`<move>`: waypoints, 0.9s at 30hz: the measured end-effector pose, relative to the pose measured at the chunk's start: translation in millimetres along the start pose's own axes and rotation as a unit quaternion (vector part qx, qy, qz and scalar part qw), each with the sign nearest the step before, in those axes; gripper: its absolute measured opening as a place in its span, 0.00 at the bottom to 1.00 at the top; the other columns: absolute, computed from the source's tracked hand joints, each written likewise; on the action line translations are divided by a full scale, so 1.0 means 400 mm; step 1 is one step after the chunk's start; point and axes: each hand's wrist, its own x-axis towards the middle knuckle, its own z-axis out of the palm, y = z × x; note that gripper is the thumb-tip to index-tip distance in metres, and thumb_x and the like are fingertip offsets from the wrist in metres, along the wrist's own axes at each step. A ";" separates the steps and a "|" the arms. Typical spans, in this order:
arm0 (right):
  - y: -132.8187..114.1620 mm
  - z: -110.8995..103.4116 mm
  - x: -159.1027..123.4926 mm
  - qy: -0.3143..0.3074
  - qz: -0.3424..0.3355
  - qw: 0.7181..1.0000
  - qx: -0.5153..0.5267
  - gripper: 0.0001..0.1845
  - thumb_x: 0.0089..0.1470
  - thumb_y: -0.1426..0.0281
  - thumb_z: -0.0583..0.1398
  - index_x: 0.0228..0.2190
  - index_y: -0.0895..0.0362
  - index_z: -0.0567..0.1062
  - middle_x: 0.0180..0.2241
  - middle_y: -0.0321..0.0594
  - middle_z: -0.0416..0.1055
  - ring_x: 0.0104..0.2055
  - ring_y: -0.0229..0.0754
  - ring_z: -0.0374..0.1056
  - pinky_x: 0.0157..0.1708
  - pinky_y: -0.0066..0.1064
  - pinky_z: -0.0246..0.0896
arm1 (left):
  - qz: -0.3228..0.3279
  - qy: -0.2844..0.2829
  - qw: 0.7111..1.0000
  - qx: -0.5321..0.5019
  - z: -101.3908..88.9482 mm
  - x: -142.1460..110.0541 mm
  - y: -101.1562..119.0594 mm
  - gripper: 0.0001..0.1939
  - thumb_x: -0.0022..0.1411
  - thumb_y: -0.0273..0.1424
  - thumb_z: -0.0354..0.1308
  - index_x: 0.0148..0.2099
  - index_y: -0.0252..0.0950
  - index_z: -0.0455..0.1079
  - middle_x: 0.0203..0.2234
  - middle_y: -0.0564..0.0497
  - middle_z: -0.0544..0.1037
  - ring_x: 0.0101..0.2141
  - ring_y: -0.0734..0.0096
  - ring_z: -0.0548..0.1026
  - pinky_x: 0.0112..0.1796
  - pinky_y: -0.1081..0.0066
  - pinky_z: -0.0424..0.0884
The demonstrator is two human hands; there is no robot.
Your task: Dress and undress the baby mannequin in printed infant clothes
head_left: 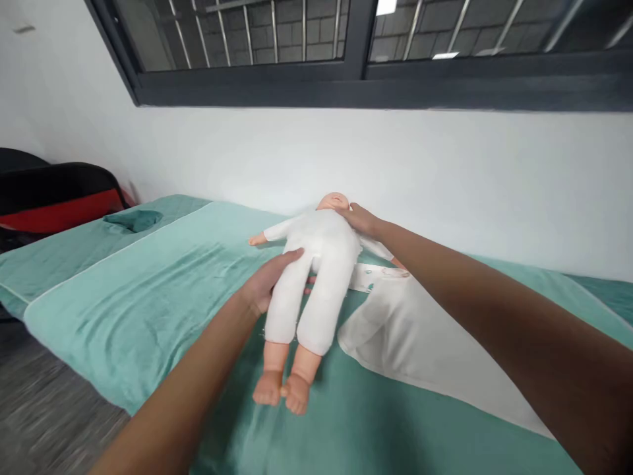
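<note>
A baby doll (316, 264) with a white cloth body lies on its back on the teal bed cover (163, 277), head toward the wall, bare feet toward me. My left hand (270, 277) wraps around the doll's left hip and thigh. My right hand (361, 220) cups the doll's neck and shoulder just below the head. A white cloth (420, 336) lies spread beside the doll on its right, partly under my right forearm.
A folded dark teal cloth (133, 220) lies at the bed's far left. A black and red object (54, 198) stands past the bed's left end. The white wall and a dark window frame (346, 72) run behind the bed. Grey floor shows at lower left.
</note>
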 end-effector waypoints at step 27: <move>0.304 -0.407 -0.395 0.047 0.085 0.935 -0.340 0.40 0.65 0.46 0.49 0.67 0.61 0.56 0.50 0.61 0.75 0.54 0.67 0.70 0.54 0.57 0.59 | -0.023 -0.079 0.993 -0.086 0.539 -0.053 -0.302 0.29 0.58 0.50 0.65 0.56 0.39 0.71 0.42 0.38 0.83 0.34 0.56 0.83 0.32 0.62 0.81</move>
